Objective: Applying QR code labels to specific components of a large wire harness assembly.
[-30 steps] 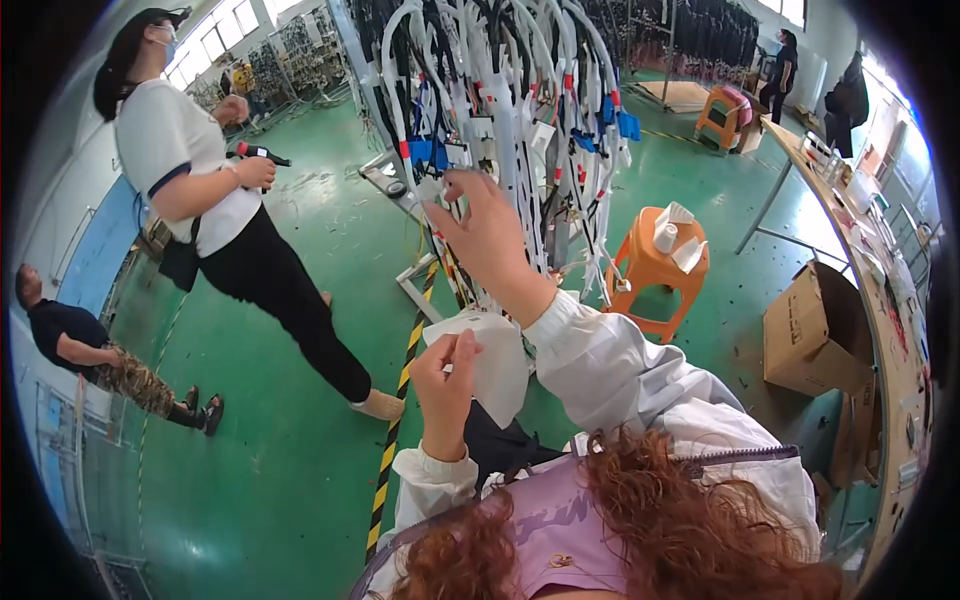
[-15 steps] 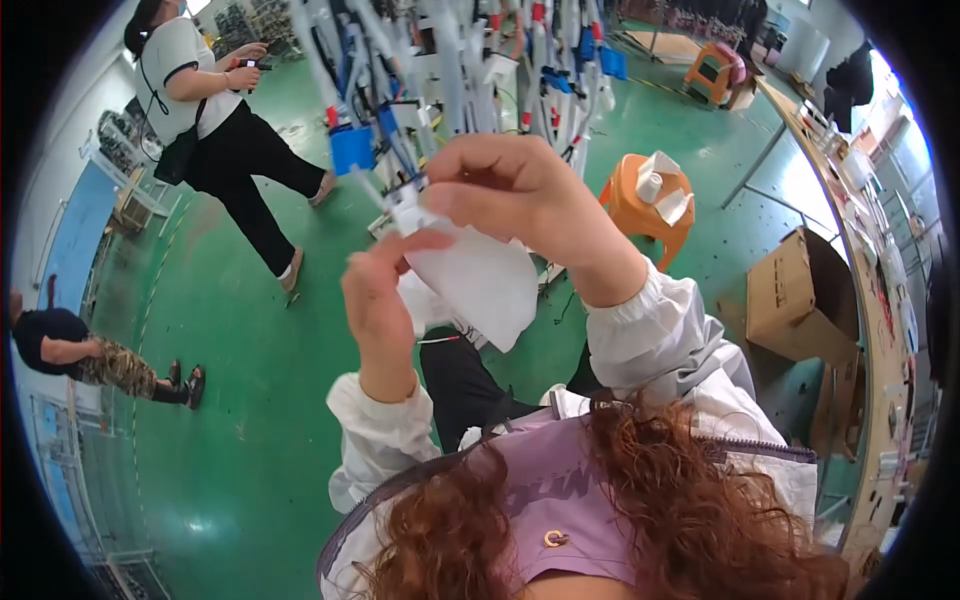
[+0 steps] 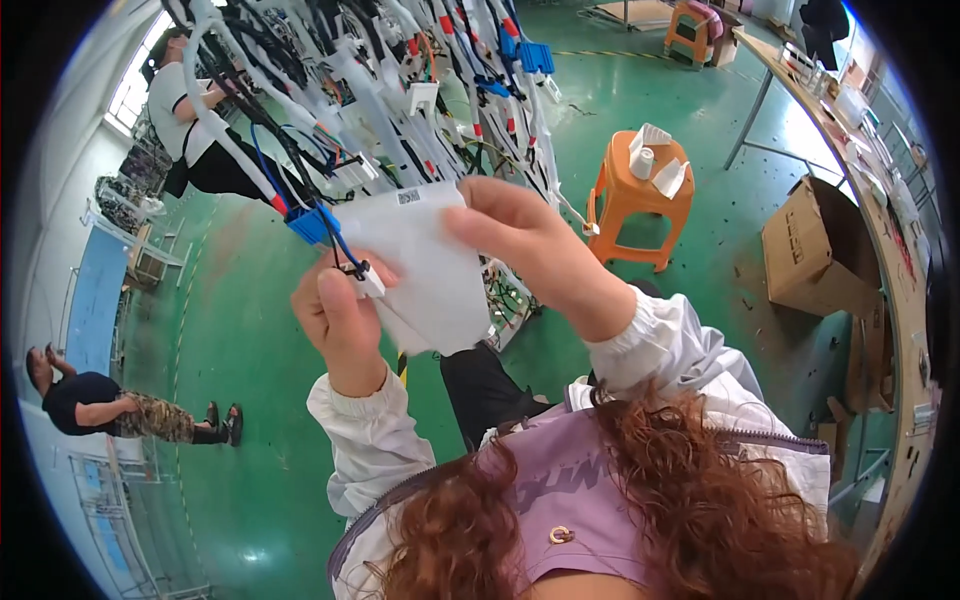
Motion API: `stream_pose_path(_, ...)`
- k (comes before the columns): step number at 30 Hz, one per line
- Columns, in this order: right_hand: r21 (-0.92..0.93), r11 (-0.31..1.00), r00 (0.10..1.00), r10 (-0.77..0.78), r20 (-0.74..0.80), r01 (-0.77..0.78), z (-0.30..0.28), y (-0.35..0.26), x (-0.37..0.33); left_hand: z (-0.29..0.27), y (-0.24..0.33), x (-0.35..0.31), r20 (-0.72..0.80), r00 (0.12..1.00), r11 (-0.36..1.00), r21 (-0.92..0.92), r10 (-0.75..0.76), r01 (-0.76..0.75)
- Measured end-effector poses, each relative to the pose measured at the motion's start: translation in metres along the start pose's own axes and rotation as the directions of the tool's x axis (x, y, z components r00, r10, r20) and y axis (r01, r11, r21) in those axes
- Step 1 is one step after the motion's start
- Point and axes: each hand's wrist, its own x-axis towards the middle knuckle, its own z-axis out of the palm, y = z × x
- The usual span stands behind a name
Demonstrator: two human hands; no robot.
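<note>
My left hand (image 3: 345,315) pinches a small white connector (image 3: 372,281) between thumb and fingers. Dark wires run up from it, beside a blue clip (image 3: 313,222). Close by on the right, my right hand (image 3: 530,245) grips the upper right edge of a limp white sheet (image 3: 435,275). A small printed code label (image 3: 409,197) sits near the sheet's top edge. Part of my left fingers lies against or behind the sheet; whether they also hold it, I cannot tell. A hanging bundle of wire harnesses (image 3: 400,110) with white, black and red-marked cables fills the space beyond my hands.
An orange stool (image 3: 622,180) with white pieces on it stands right of the harnesses. Farther right are a cardboard box (image 3: 800,250) and a long workbench (image 3: 880,190). One person (image 3: 185,110) stands behind the harnesses at far left, another (image 3: 100,405) at the left.
My left hand has moved down and left and now holds the connector in plain view. The white sheet has been turned more upright, showing its label. The view has shifted a little.
</note>
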Motion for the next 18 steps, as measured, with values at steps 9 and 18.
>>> stream_pose_path(9, -0.785, 0.506, 0.779, -0.626, -0.047, 0.359, 0.011, -0.007, 0.011, -0.007, 0.012, 0.003, 0.081, 0.971, 0.939, 0.282, -0.226, 0.195)
stream_pose_path(18, -0.875, 0.123, 0.771, -0.540, 0.336, 0.468, 0.013, -0.037, 0.014, -0.001, 0.011, 0.011, 0.079, 0.997, 0.948, 0.315, 0.014, -0.038)
